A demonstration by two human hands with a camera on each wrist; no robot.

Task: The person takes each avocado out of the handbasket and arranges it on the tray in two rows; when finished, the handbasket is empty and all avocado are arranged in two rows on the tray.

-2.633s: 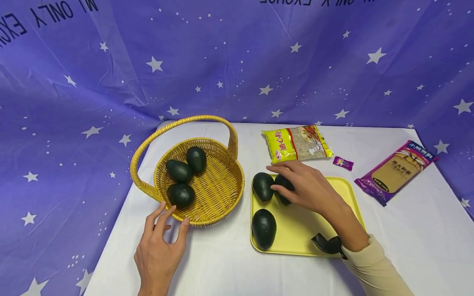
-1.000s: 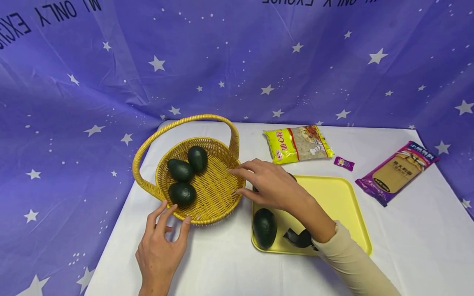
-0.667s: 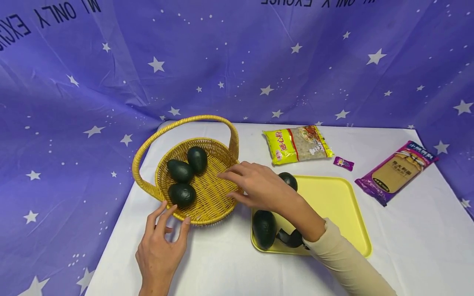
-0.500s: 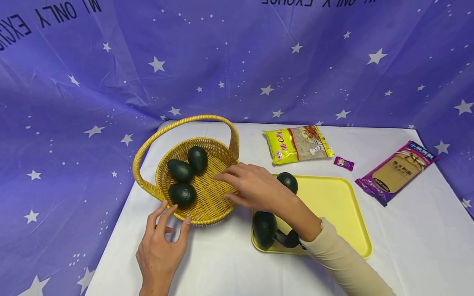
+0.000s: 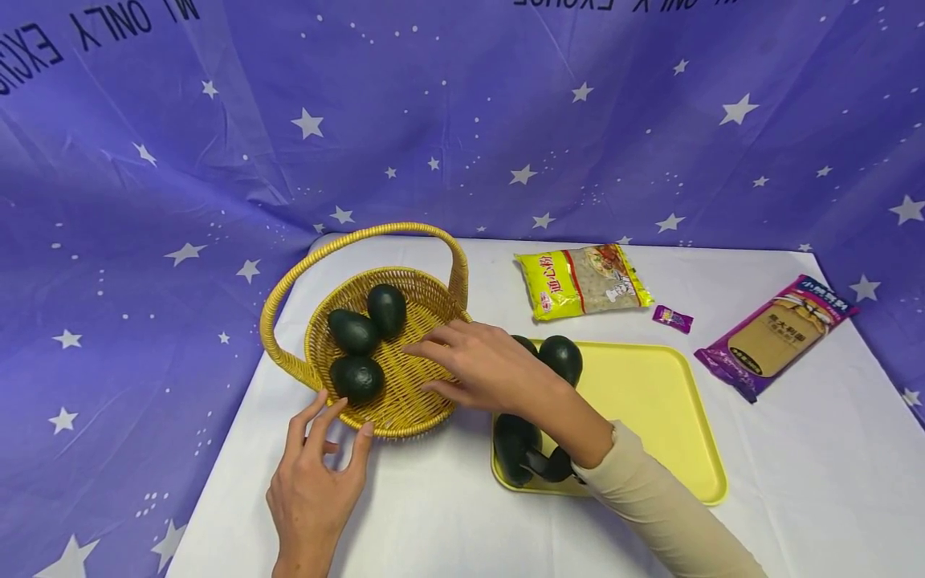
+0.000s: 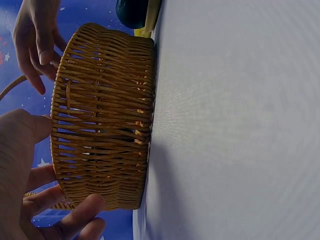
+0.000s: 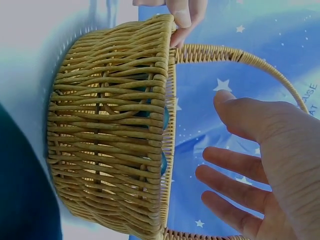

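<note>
My left hand (image 5: 314,486) spreads its thumb and fingers along the near left rim of a yellow wicker basket (image 5: 415,421); the thumb (image 6: 41,128) touches the rim in the left wrist view. Inside the basket's left half lie three dark green avocados (image 5: 357,380). My right hand (image 5: 480,365) hovers over the basket's right rim, fingertips above the woven floor. In the right wrist view nothing sits between its fingers (image 7: 235,167), which are apart and gently bent. Three more avocados (image 5: 560,359) lie on a yellow tray (image 5: 650,401), partly hidden by the right arm.
Behind the tray are a yellow pasta bag (image 5: 581,281) and a small purple packet (image 5: 673,319). A purple noodle pack (image 5: 776,337) lies at far right. The basket's tall handle (image 5: 361,235) arches over its back. A black strap piece (image 5: 548,464) hangs under the right wrist.
My right hand has moved left from above the avocados on the tray to over the basket, with nothing in it. The avocados and my left hand have stayed in place.
</note>
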